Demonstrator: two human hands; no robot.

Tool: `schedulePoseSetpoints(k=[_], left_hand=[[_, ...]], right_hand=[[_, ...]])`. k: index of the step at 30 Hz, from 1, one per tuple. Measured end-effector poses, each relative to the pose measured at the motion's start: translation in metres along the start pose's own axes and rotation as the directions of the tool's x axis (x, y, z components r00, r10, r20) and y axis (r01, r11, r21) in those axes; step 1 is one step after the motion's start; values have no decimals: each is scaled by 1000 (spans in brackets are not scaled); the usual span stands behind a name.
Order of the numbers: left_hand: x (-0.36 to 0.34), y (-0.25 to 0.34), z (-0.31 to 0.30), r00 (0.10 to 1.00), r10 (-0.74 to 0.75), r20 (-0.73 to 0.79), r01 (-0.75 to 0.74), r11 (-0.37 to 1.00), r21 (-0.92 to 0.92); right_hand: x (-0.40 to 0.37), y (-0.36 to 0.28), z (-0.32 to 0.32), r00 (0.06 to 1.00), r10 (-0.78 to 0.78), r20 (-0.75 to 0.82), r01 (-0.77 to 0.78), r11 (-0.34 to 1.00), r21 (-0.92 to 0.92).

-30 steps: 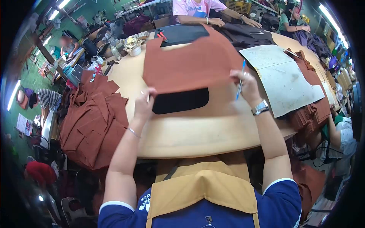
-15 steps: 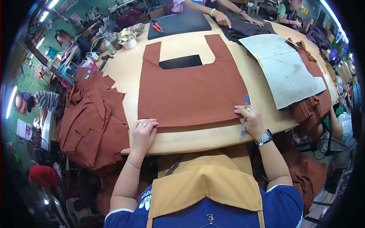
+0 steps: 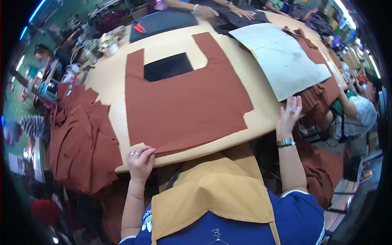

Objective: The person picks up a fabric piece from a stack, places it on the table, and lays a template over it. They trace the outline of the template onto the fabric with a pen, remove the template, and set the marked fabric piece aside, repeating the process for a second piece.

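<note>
A flat reddish-brown cloth piece, with two upright straps and a square cutout, lies on the pale table. My left hand pinches its near left corner at the table edge. Beyond the cloth's right side, my right hand is raised with its fingers stretched out, close to the lower corner of a white pattern board. A small bluish spot shows at its fingers, too small to make out; the pen is not clearly visible. The cloth's lower right corner has a step in its outline.
Rumpled brown cloth is heaped at the left. Stacked brown pieces lie under the board. Red-handled cutters rest on a black sheet. Across the table, another person's hands touch dark fabric. Someone sits at the right.
My right hand has left the cloth's lower right edge and moved right, its fingers opening out. My left hand stays at the near left corner. The view has shifted and tilted.
</note>
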State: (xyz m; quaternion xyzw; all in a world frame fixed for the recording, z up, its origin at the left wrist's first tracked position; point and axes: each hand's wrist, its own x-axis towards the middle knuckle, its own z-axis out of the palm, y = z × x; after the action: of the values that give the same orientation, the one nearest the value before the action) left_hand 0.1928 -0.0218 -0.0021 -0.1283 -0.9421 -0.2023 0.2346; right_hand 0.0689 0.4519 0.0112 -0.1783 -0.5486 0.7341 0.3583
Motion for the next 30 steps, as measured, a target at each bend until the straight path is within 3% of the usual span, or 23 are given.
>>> schedulePoseSetpoints(k=[1,3,7,8,10,12,14,16,19,20,22,24,26,27,28,30], left_hand=[[1,2,-1,1000,2,-2,-2,1000,-1],[2,4,-6,1000,15,3,-15,1000,5],[-7,1,-10,999,22,31,-20,999,-39],[-9,1,-10,1000,13,21,-12,999,-49],[-13,-2,-11,1000,-31,-2,31,994,-104],[-14,-6,-11,994,-104,-23,97,975,-198],[0,-6,-17,974,-225,-15,185,835,-519],[18,-10,-18,946,-323,-28,176,584,-793],[46,-25,-12,910,-396,127,218,194,-957],[58,-30,-9,894,-392,215,243,22,-970],[88,-24,-8,838,-344,423,318,-322,-892],[116,-6,-4,777,-270,569,366,-541,-757],[128,-15,23,838,27,545,417,-676,-607],[128,-16,33,849,175,498,454,-723,-520],[128,-11,35,852,169,496,459,-696,-552],[129,1,33,853,166,494,475,-639,-605]], right_hand=[[5,2,-1,998,42,-46,-44,998,-50],[13,1,6,984,157,-89,-155,987,32],[29,-17,23,958,283,42,-285,941,184],[37,-22,34,952,305,-15,-295,931,216],[50,-41,51,971,239,22,-239,953,188],[91,-46,64,992,76,104,-86,992,94],[102,-79,99,989,-24,149,8,994,109],[84,-119,140,932,-234,277,187,965,184],[54,-162,180,801,-356,481,271,933,238],[46,-171,192,736,-371,567,245,926,287],[-16,-197,217,707,-397,586,249,915,319],[-62,-207,230,660,-432,615,274,900,339],[-76,-205,227,563,-502,656,431,856,286],[-67,-201,225,554,-471,686,387,876,288],[-57,-196,223,544,-438,716,342,895,288],[-13,-169,219,573,-217,790,-90,942,324]])
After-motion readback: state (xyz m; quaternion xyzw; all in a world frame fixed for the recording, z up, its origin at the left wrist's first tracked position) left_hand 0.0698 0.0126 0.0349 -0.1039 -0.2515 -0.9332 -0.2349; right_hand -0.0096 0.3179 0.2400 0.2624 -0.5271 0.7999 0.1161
